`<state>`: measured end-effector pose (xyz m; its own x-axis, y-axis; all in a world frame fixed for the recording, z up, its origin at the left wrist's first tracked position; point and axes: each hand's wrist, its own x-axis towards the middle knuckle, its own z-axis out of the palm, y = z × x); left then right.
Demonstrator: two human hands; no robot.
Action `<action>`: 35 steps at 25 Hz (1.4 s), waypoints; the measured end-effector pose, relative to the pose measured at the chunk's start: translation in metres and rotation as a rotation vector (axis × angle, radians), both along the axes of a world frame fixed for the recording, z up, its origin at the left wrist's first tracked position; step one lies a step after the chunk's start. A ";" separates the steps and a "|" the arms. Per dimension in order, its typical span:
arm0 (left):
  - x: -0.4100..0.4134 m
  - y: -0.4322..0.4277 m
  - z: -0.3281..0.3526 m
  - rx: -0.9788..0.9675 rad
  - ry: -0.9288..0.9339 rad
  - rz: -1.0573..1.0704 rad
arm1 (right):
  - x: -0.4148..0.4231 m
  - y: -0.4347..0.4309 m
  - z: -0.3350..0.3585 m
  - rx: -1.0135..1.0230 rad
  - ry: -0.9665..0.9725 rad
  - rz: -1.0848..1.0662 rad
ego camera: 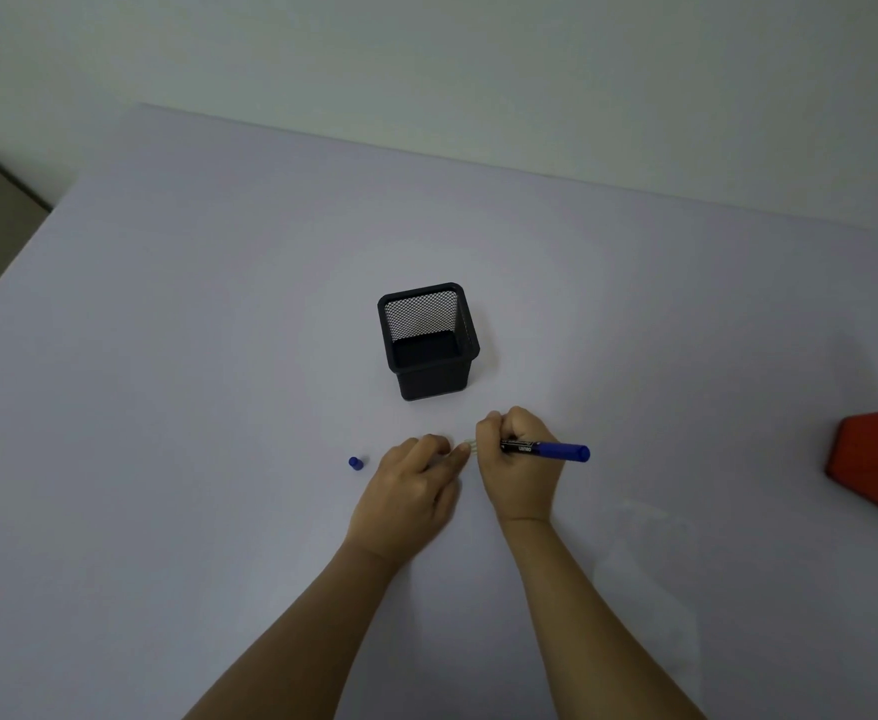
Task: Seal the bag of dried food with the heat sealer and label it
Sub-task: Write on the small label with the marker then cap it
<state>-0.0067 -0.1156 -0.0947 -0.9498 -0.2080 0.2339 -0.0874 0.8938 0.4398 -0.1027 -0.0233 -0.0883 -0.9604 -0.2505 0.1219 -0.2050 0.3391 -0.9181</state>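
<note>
You're labelling: your right hand (517, 459) grips the blue plastic marker (556, 450), your left hand (416, 485) presses a small pale label (470, 445) (seal unverifiable).

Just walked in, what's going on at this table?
A person grips a blue marker in the right hand, working at a small pale piece, probably a label, that the left hand holds down on the table. The marker's cap lies off to the left. A black mesh pen holder stands behind the hands; a red device sits at the right edge.
</note>
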 end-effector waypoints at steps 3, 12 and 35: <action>0.000 0.000 0.000 -0.001 0.007 -0.002 | -0.001 -0.001 0.001 -0.033 0.009 -0.045; 0.000 0.001 0.001 -0.009 0.010 -0.003 | 0.000 0.000 0.002 -0.041 0.005 -0.024; 0.000 0.002 0.002 -0.027 -0.001 -0.001 | -0.001 0.000 0.000 -0.024 0.023 -0.072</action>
